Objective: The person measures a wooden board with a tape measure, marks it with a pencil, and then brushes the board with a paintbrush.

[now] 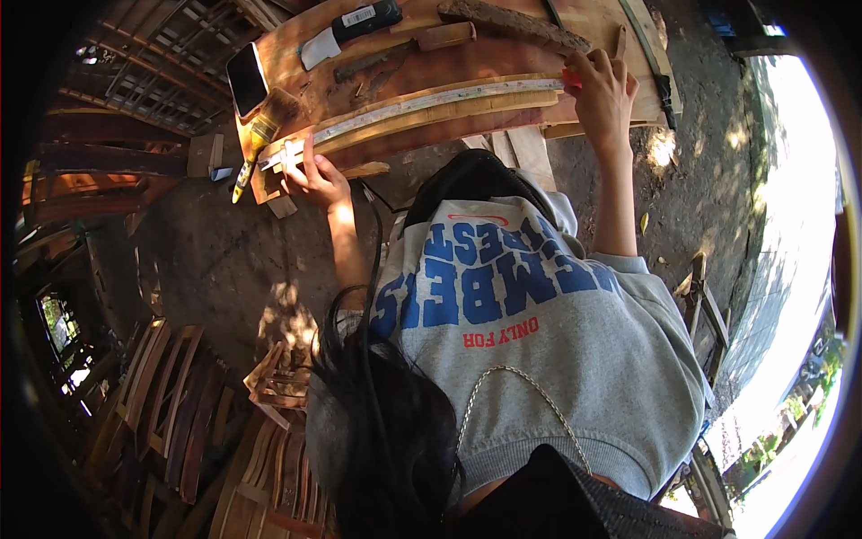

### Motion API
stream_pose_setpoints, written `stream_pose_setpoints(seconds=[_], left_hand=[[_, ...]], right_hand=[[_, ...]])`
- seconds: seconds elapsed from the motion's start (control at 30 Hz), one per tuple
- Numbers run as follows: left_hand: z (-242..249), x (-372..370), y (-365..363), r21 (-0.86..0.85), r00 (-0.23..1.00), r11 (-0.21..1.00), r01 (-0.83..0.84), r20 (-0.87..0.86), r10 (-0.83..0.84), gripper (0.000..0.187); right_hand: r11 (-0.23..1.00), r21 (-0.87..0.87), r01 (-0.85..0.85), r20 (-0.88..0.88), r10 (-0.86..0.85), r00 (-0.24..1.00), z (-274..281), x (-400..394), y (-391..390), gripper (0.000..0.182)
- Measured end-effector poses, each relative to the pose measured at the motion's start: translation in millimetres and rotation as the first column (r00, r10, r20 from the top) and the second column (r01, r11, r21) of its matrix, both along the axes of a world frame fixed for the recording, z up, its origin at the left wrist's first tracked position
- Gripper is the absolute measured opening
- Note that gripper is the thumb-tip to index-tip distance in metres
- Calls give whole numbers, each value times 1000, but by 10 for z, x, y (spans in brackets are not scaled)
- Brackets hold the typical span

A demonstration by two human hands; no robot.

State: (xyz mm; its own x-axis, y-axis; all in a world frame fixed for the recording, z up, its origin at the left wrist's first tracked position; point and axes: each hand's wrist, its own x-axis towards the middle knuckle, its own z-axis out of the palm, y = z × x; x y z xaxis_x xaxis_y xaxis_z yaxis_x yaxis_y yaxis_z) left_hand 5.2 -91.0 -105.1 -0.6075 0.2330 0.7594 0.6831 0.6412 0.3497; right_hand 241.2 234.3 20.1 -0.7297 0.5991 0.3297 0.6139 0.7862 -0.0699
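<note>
A tape measure's pale blade (431, 101) is stretched along a narrow wooden strip (449, 114) on the wooden worktable (296, 52). My right hand (603, 94) is closed round the red tape case (572, 79) at the strip's right end. At the other end, my left hand (316, 181) pinches the blade's tip against the wood, its fingers partly stretched. Just beyond the left hand lies a paintbrush (254, 148) with a yellow handle. The strip rests lengthwise between both hands, near the table's front edge.
A phone (246, 81) lies at the table's left corner. Behind the strip are a dark tool with a barcode label (366, 18), a wooden-handled tool (446, 36) and a rough wood piece (516, 25). Stacked curved wooden parts (171, 395) stand at lower left.
</note>
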Motion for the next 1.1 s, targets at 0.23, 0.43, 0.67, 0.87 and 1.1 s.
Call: stream_pose_setpoints(seconds=[0.23, 0.43, 0.67, 0.87, 1.1], left_hand=[[97, -22, -85, -153, 999, 987, -41, -17, 39, 31], [265, -120, -294, 100, 1000, 995, 11, -21, -9, 20], [254, -491, -447, 599, 901, 788, -142, 407, -147, 27], [264, -642, -468, 562, 847, 801, -208, 513, -139, 18], [156, -842, -571, 487, 809, 851, -198, 571, -139, 23]], right_hand=[[1000, -1, 15, -14, -15, 1000, -22, -5, 7, 29], [998, -26, 58, 3, -58, 998, 10, -3, -26, 27], [998, -22, 63, 36, -62, 997, 15, -12, -5, 25], [998, -47, 46, -8, -47, 999, 1, 23, 17, 27], [998, -58, 33, -39, -36, 999, -3, 27, 25, 27]])
